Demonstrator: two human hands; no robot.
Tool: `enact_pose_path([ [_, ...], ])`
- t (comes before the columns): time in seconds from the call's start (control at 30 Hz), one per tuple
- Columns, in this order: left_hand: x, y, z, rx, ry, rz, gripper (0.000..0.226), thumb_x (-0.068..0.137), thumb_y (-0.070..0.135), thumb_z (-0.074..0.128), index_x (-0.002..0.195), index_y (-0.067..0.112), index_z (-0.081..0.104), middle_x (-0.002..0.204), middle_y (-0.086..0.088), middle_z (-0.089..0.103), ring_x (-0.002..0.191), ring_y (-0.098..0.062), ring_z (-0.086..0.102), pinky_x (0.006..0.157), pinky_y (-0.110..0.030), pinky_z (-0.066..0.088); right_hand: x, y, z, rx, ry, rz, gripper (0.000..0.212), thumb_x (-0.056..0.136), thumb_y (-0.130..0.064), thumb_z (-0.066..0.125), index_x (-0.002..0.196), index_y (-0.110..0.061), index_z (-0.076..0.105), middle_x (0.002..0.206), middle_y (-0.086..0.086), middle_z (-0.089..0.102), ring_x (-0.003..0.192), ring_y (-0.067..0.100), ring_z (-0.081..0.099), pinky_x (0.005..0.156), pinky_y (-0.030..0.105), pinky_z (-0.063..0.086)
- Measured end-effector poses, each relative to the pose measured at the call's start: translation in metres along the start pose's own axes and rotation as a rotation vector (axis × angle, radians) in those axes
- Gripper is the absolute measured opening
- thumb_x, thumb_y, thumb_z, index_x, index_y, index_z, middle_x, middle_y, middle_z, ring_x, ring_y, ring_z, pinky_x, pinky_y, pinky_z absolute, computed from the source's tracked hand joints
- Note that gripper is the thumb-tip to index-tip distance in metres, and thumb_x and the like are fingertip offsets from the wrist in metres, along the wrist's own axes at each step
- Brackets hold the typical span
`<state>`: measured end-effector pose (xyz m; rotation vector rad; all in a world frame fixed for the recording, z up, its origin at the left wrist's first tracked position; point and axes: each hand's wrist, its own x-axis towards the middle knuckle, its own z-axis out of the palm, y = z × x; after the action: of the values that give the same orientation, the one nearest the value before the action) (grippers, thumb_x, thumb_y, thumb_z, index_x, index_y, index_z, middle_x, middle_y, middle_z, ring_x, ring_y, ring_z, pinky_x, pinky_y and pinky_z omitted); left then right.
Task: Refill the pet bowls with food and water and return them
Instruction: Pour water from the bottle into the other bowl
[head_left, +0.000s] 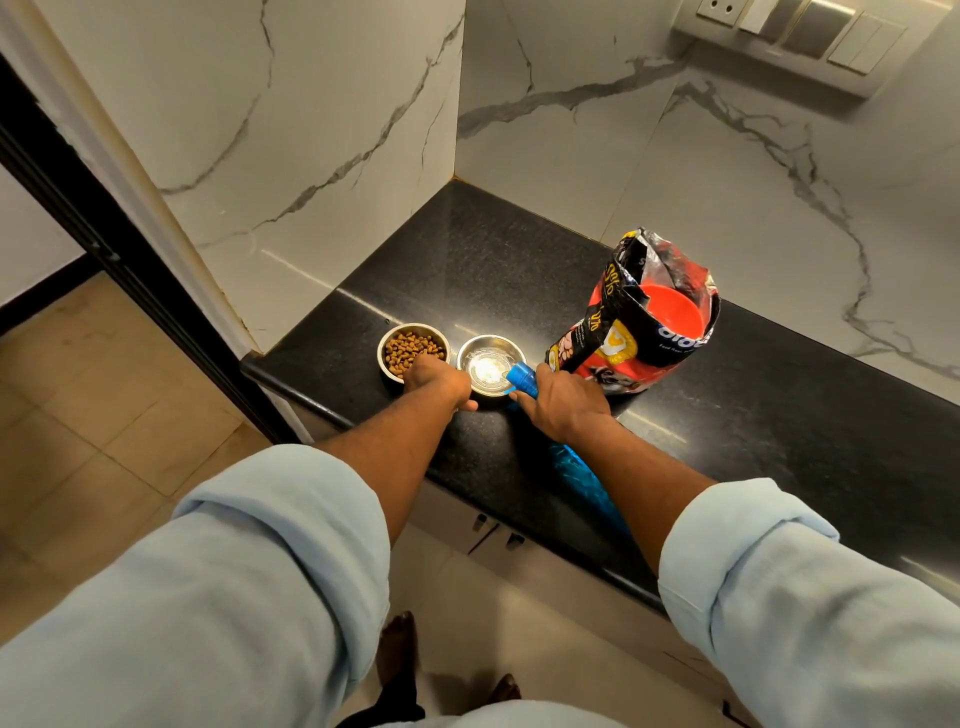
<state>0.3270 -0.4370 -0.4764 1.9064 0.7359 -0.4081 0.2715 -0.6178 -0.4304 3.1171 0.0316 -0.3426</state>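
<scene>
Two small steel bowls stand side by side near the left end of the black counter (467, 270). The left bowl (412, 347) is full of brown kibble. The right bowl (488, 366) holds clear water. My right hand (563, 402) grips a blue water bottle (521, 378) tilted with its mouth over the right bowl's rim; the bottle's body (582, 467) shows under my forearm. My left hand (439, 382) rests against the near side of the two bowls, thumb by the water bowl's rim.
An open red and black pet food bag (649, 332) stands upright right of the bowls, with an orange scoop (675, 306) inside. Marble walls close the counter's back and left. A switch panel (800, 31) is on the wall. Tiled floor lies at left.
</scene>
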Motion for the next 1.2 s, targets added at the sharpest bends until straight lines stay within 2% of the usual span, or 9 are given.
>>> enact_pose_path([
  [0.1, -0.002, 0.001, -0.001, -0.004, 0.007, -0.012, 0.041, 0.091, 0.000, 0.080, 0.130, -0.001, 0.067, 0.099, -0.018, 0.081, 0.057, -0.026, 0.080, 0.058, -0.032, 0.067, 0.000, -0.001, -0.001, -0.002, -0.003, 0.007, 0.055, 0.104, -0.064, 0.045, 0.129, -0.016, 0.055, 0.111, 0.009, 0.070, 0.089, 0.024, 0.060, 0.075, 0.038, 0.045],
  [0.27, -0.002, -0.001, 0.000, -0.016, 0.018, -0.010, 0.036, 0.092, 0.002, 0.080, 0.127, 0.001, 0.070, 0.109, -0.018, 0.080, 0.045, -0.023, 0.074, 0.036, -0.020, 0.051, 0.001, 0.000, -0.001, 0.005, -0.005, 0.003, 0.056, 0.103, -0.064, 0.046, 0.129, -0.016, 0.055, 0.112, 0.009, 0.070, 0.098, 0.028, 0.066, 0.076, 0.039, 0.046],
  [0.37, 0.000, -0.001, 0.000, 0.000, 0.028, -0.015, 0.037, 0.091, 0.002, 0.081, 0.127, 0.002, 0.070, 0.108, -0.017, 0.080, 0.044, -0.022, 0.074, 0.041, -0.023, 0.056, 0.000, 0.000, -0.001, 0.005, -0.010, 0.004, 0.056, 0.103, -0.064, 0.046, 0.130, -0.016, 0.055, 0.112, 0.009, 0.069, 0.097, 0.027, 0.065, 0.075, 0.039, 0.046],
  [0.5, 0.001, -0.001, -0.001, 0.013, 0.032, -0.017, 0.041, 0.089, 0.001, 0.082, 0.128, 0.001, 0.069, 0.098, -0.017, 0.081, 0.052, -0.024, 0.078, 0.062, -0.035, 0.069, 0.000, -0.001, -0.001, -0.002, -0.008, 0.009, 0.055, 0.103, -0.065, 0.046, 0.128, -0.016, 0.055, 0.111, 0.009, 0.069, 0.097, 0.028, 0.066, 0.077, 0.040, 0.049],
  [0.8, -0.006, 0.001, -0.004, -0.016, 0.029, -0.013, 0.036, 0.093, 0.003, 0.079, 0.127, -0.001, 0.069, 0.095, -0.015, 0.082, 0.049, -0.020, 0.076, 0.050, -0.027, 0.062, -0.002, -0.002, -0.001, -0.009, -0.013, 0.004, 0.057, 0.103, -0.065, 0.045, 0.131, -0.017, 0.054, 0.110, 0.008, 0.069, 0.091, 0.025, 0.062, 0.075, 0.040, 0.045],
  [0.97, -0.012, 0.003, -0.006, -0.019, 0.025, -0.013, 0.037, 0.094, 0.004, 0.079, 0.128, -0.001, 0.066, 0.091, -0.017, 0.081, 0.056, -0.025, 0.079, 0.063, -0.034, 0.068, -0.005, -0.001, -0.001, -0.002, -0.004, -0.007, 0.057, 0.104, -0.065, 0.045, 0.131, -0.016, 0.054, 0.112, 0.008, 0.069, 0.095, 0.027, 0.066, 0.075, 0.039, 0.047],
  [1.03, -0.016, 0.003, -0.006, -0.010, 0.026, -0.001, 0.033, 0.095, 0.010, 0.078, 0.124, -0.001, 0.068, 0.086, -0.015, 0.081, 0.049, -0.023, 0.076, 0.048, -0.030, 0.062, -0.007, -0.001, -0.002, 0.003, 0.020, -0.019, 0.057, 0.104, -0.065, 0.044, 0.129, -0.015, 0.054, 0.113, 0.011, 0.070, 0.099, 0.031, 0.068, 0.077, 0.041, 0.046],
  [1.1, -0.018, 0.003, -0.006, -0.009, 0.022, 0.004, 0.029, 0.095, 0.014, 0.077, 0.120, 0.000, 0.071, 0.091, -0.014, 0.082, 0.040, -0.020, 0.072, 0.031, -0.019, 0.043, -0.007, -0.002, -0.007, 0.031, 0.042, -0.026, 0.056, 0.104, -0.065, 0.043, 0.127, -0.015, 0.054, 0.115, 0.012, 0.070, 0.101, 0.034, 0.068, 0.077, 0.042, 0.045],
  [1.2, -0.024, 0.007, -0.009, 0.012, 0.017, 0.005, 0.034, 0.093, 0.013, 0.077, 0.123, -0.002, 0.069, 0.096, -0.016, 0.082, 0.040, -0.022, 0.072, 0.033, -0.020, 0.046, -0.006, -0.004, -0.018, 0.081, 0.042, -0.004, 0.051, 0.104, -0.064, 0.042, 0.123, -0.017, 0.052, 0.115, 0.012, 0.069, 0.100, 0.033, 0.066, 0.075, 0.040, 0.042],
])
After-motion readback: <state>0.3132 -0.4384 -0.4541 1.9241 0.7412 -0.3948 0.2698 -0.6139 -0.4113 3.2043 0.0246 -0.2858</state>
